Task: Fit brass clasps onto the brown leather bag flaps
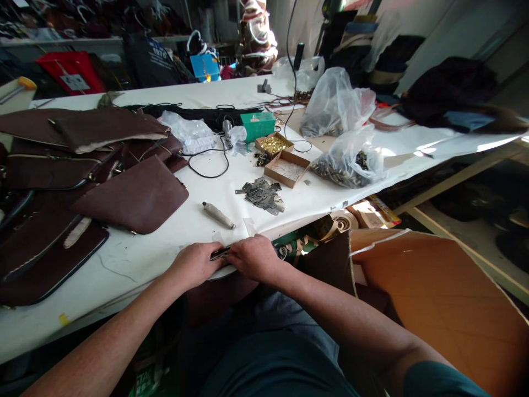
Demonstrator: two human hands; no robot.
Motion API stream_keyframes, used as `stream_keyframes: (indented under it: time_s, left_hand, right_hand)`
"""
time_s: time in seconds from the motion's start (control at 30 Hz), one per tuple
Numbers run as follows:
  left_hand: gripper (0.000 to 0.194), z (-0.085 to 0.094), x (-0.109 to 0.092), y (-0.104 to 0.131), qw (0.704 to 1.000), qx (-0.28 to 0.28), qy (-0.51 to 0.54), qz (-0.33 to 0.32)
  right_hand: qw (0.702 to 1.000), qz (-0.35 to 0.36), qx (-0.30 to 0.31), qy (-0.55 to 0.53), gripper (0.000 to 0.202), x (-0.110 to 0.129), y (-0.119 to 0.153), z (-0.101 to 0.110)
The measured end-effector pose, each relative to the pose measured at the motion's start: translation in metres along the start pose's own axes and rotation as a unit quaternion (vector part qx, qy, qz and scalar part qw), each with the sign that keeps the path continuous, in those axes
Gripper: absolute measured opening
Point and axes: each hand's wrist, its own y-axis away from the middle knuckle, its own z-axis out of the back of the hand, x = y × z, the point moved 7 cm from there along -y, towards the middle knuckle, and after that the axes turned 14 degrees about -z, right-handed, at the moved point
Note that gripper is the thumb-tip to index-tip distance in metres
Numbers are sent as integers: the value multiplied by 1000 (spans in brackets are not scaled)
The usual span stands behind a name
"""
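Note:
My left hand (199,263) and my right hand (253,257) meet at the table's front edge. Both have their fingers closed on the top of a dark brown leather piece (223,291), which hangs down toward my lap. A dark strip shows between the hands; its details are hidden by the fingers. Just beyond them lies a wrapped, pen-like tool (219,215) on the white table (194,193). Behind it is a pile of flat grey metal plates (263,195). Small cardboard boxes hold clear bits (286,169) and gold-coloured pieces (274,144).
Brown leather bags (132,193) are heaped at the left. Plastic bags of metal parts (347,165) stand on the right, near a green box (258,125). A black cord (294,66) hangs over the table. A large open carton (438,275) stands right of my arm.

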Motion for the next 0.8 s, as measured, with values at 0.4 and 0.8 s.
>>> stream_keyframes:
  time_s: [0.4, 0.8]
  left_hand:
    - [29, -6, -2, 2, 997, 5, -67, 29]
    - [45, -19, -4, 24, 999, -18, -47, -16]
  right_hand:
    - [909, 338, 40, -240, 21, 29, 81, 51]
    - [825, -269, -136, -479, 51, -214, 30, -59]
